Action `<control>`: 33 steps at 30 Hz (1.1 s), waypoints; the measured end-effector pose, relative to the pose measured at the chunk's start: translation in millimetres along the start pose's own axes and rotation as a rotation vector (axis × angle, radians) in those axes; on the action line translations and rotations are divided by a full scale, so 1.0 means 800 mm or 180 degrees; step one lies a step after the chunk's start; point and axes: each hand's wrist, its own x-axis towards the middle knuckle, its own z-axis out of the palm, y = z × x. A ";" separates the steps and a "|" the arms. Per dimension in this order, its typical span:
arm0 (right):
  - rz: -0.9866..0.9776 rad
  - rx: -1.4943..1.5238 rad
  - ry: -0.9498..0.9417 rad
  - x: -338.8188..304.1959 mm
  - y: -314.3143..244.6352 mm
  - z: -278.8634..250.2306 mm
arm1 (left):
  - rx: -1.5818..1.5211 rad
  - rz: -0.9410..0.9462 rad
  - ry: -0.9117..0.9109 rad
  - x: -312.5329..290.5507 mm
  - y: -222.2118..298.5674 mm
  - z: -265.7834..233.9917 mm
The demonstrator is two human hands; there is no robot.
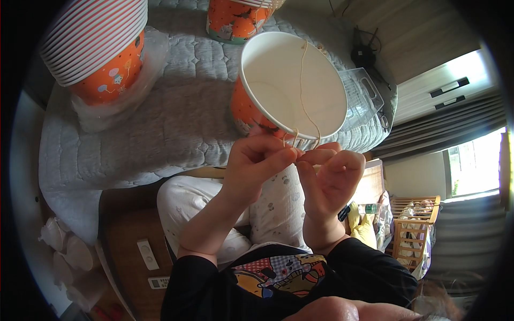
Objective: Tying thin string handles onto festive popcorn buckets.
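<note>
A large paper bucket [278,96], white inside and orange with printed figures outside, stands tilted toward me on the bed's near edge. Thin beige cord [301,80] runs from its far rim across the opening to the near rim. There my left hand [259,160] pinches the cord, thumb against fingers. My right hand [332,174] meets it fingertip to fingertip, also closed on the cord, palm turned partly up. Small loops of cord show at the near rim just above my fingers. Where exactly the cord passes between the fingertips is hidden.
A tall stack of nested orange buckets [96,53] stands at the left on clear plastic wrap. More buckets [235,21] stand at the back. Right of my bucket lies a clear plastic box [361,99]. The grey quilted bedspread [150,139] lies under them. A wooden crib-like rack [415,224] is farther right.
</note>
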 end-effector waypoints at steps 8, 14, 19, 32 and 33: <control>-0.0422 -0.0321 -0.0230 0.005 0.001 -0.002 | 0.0253 0.0279 0.0041 -0.002 -0.006 -0.003; -0.0370 -0.0573 -0.0324 0.007 0.000 -0.007 | -0.0078 0.0188 0.0144 -0.004 -0.007 0.000; -0.0400 -0.0348 -0.0304 0.004 0.004 -0.007 | 0.0049 0.0155 0.0042 -0.006 -0.002 -0.002; -0.0270 -0.0273 -0.0265 0.003 0.002 -0.007 | -0.0037 -0.0137 0.0010 -0.006 0.000 -0.009; -0.0270 -0.0275 -0.0264 0.003 0.002 -0.007 | -0.0038 -0.0138 0.0008 -0.006 0.000 -0.008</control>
